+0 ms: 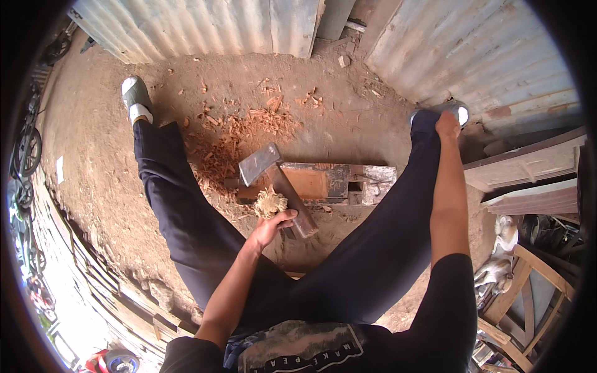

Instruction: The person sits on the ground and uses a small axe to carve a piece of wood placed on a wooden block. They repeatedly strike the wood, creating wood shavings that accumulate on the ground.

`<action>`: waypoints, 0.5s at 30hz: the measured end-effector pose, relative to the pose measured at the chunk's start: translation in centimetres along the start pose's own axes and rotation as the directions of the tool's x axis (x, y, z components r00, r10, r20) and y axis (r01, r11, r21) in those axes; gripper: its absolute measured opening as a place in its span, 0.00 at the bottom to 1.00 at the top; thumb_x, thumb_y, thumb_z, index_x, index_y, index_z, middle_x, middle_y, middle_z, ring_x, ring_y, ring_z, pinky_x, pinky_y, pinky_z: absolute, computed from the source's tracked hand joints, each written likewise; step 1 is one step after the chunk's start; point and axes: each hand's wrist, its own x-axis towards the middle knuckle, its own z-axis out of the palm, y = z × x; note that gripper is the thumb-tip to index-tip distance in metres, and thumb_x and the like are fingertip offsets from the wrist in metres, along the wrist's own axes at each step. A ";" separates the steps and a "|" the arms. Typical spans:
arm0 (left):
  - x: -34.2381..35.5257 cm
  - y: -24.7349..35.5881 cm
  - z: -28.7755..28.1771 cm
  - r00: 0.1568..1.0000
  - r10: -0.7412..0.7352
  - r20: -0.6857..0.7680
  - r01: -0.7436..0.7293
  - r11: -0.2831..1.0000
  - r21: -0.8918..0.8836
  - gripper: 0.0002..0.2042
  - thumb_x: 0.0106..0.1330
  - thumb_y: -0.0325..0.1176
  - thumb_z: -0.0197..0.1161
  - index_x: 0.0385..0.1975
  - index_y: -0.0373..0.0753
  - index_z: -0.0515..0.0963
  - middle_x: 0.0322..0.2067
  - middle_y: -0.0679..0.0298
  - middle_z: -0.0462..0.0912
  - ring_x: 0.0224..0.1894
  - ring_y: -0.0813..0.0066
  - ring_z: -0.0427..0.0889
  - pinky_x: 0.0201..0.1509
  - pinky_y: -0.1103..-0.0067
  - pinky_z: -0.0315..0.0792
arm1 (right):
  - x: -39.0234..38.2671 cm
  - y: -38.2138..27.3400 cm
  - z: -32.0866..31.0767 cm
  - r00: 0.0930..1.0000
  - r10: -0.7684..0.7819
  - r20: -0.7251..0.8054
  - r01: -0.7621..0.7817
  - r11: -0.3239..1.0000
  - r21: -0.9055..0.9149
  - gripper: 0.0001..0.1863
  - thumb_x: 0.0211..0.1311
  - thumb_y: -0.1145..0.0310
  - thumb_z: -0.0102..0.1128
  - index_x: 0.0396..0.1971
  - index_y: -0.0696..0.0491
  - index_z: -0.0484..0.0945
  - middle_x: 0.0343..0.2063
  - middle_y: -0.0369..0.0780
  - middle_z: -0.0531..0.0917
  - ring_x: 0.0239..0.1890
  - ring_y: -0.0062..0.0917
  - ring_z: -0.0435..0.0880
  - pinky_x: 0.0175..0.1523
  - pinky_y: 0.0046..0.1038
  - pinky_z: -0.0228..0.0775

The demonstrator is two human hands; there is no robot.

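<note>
My left hand point(268, 229) is closed on a steel-headed hammer or adze point(260, 164) with a thick dark handle, together with a tool topped by a pale, frayed end point(271, 202). Beneath them lies a weathered wooden block point(311, 183) with an orange recess and a dark opening. My right hand point(448, 125) reaches down to my right foot by the grey-and-white shoe point(461, 114) and trouser cuff; its fingers are curled, and what they grip is too small to make out.
Wood shavings point(267, 118) litter the dirt. Corrugated sheets point(472, 50) stand ahead, wooden panels point(522, 158) at right. Light-furred animals point(500, 267) lie beside a wooden frame point(547, 280). Motorbikes point(115, 363) and bicycle-like wheels point(31, 149) line the left edge. My outstretched legs flank the block.
</note>
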 end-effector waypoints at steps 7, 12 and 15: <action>-0.5 4.5 1.7 0.997 0.056 0.045 -0.062 0.988 0.143 0.28 0.61 0.39 0.76 0.57 0.34 0.74 0.49 0.60 0.80 0.53 0.65 0.81 0.58 0.69 0.80 | 0.0 4.3 2.0 0.962 0.044 0.268 -0.050 0.999 0.017 0.23 0.70 0.61 0.56 0.60 0.55 0.75 0.53 0.57 0.83 0.58 0.50 0.83 0.61 0.46 0.77; -0.1 3.0 0.9 0.993 0.022 0.112 -0.035 0.992 0.123 0.42 0.61 0.39 0.76 0.71 0.34 0.58 0.52 0.60 0.77 0.55 0.66 0.80 0.58 0.70 0.80 | -3.4 2.8 -3.4 0.992 -0.067 0.106 0.043 0.974 0.221 0.26 0.74 0.48 0.52 0.50 0.59 0.79 0.48 0.56 0.84 0.54 0.49 0.84 0.57 0.46 0.74; -1.1 3.3 0.8 0.993 0.023 0.119 -0.043 0.984 0.174 0.50 0.61 0.39 0.77 0.75 0.33 0.48 0.57 0.58 0.75 0.60 0.66 0.77 0.61 0.70 0.77 | -10.1 -0.7 -6.4 0.944 -0.312 -0.107 0.325 0.826 0.460 0.28 0.76 0.46 0.47 0.46 0.59 0.80 0.49 0.55 0.84 0.56 0.52 0.80 0.57 0.47 0.72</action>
